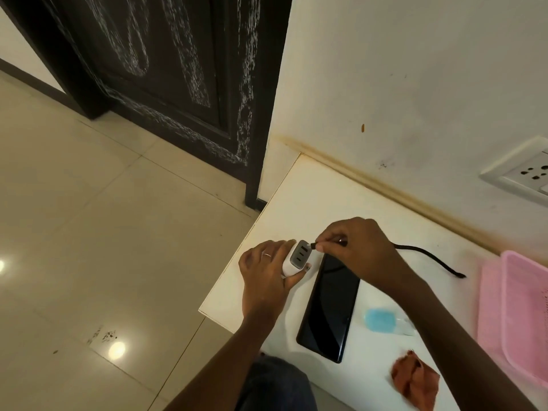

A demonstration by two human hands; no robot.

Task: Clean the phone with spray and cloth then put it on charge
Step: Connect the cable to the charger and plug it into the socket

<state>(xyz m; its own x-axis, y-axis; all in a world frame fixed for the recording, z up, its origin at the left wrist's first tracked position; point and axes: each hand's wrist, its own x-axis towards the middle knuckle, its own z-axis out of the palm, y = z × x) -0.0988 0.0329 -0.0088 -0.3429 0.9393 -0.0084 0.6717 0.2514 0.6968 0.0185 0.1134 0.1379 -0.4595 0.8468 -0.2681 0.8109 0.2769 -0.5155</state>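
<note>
On the cream tabletop, one black phone lies flat, screen up, its long axis running from 7 o'clock up toward 1 o'clock. At its 11 o'clock end the left hand grips one white charger, the grey port face turned toward 1 o'clock. The right hand pinches the plug of one black cable at that port face; the cable trails off toward 3 o'clock. One blue spray bottle lies at the phone's 3 o'clock, one brown cloth at 5 o'clock, one pink tray farther toward 3 o'clock. One wall socket sits at 2 o'clock.
</note>
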